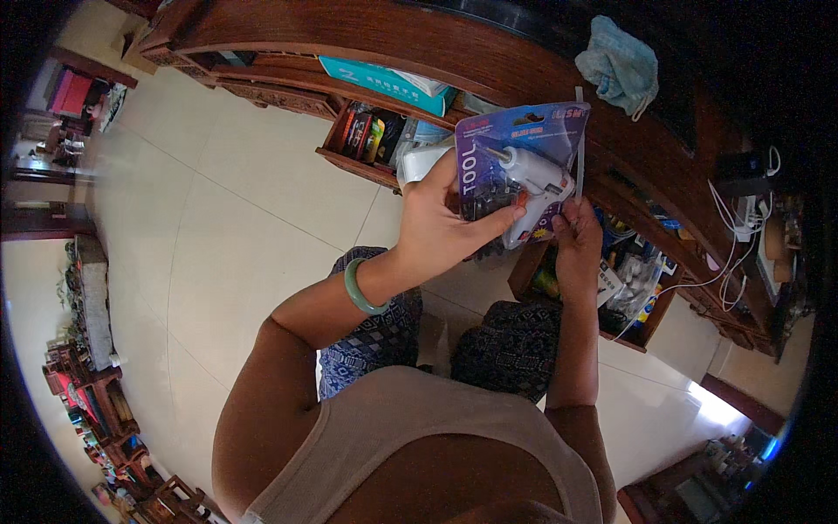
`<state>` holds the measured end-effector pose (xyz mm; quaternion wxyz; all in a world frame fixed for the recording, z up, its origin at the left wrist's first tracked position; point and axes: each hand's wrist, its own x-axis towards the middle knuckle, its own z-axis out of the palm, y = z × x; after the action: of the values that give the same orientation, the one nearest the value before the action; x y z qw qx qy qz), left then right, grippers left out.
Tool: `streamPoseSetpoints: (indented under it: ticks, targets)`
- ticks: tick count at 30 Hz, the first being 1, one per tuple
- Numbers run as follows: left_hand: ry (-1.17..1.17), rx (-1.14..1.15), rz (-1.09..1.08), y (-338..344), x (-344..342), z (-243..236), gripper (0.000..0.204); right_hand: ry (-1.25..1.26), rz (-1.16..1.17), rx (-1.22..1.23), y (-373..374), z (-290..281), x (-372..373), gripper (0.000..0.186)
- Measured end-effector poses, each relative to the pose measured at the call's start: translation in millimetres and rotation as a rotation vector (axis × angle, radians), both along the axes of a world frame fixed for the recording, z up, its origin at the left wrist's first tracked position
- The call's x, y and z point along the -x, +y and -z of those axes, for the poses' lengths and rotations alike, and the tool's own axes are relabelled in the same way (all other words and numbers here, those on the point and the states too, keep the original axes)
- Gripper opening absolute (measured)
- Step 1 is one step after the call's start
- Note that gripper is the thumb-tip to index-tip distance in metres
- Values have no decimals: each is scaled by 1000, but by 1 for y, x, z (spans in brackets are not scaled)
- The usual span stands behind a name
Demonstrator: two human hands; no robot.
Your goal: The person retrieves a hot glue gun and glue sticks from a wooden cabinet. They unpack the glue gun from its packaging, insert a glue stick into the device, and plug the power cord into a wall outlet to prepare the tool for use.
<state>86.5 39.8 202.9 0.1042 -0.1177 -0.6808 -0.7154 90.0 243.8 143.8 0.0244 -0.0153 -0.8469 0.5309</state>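
A glue gun (539, 179) lies sealed in a blister pack, its card (515, 125) blue and purple, held up in front of me. My left hand (436, 218), with a green bangle (360, 288) on its wrist, grips the pack's left side, the thumb across the front. Beside those fingers shows a white object (425, 163), partly hidden; whether the hand holds it too, I cannot tell. My right hand (578, 244) pinches the pack's lower right corner. A thin pale strip (580, 144) rises along the pack's right edge; its kind is unclear.
Ahead stands a dark wooden cabinet (393, 39) with two drawers pulled out. The left drawer (358, 166) holds small packets; the right drawer (644, 336) is crammed with bags and cables. A turquoise box (388, 85) sits in the cabinet. On top are a light-blue cloth (618, 65) and white cables (729, 231).
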Motion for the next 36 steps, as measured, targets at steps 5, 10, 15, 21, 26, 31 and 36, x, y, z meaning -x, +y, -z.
streamPoseSetpoints:
  ticks: [5,10,15,21,26,31,36]
  targets:
    - [-35,-50,31,0,2,0,48,2,26,13,-4,-9,-3,14]
    - [-71,-133,60,-2,7,4,46,41,70,15,-4,-6,-2,14]
    - [-155,-252,115,-9,14,8,47,48,87,134,-4,-7,-2,11]
    - [-302,-384,115,-14,18,4,44,64,64,310,-4,-15,-4,17]
    - [-375,-430,94,-15,19,4,35,69,61,353,-6,-22,-5,21]
    - [-388,-489,99,-17,24,16,31,103,12,500,-5,-19,-5,23]
    - [-380,-495,93,-16,24,14,30,73,29,536,-6,-24,-6,23]
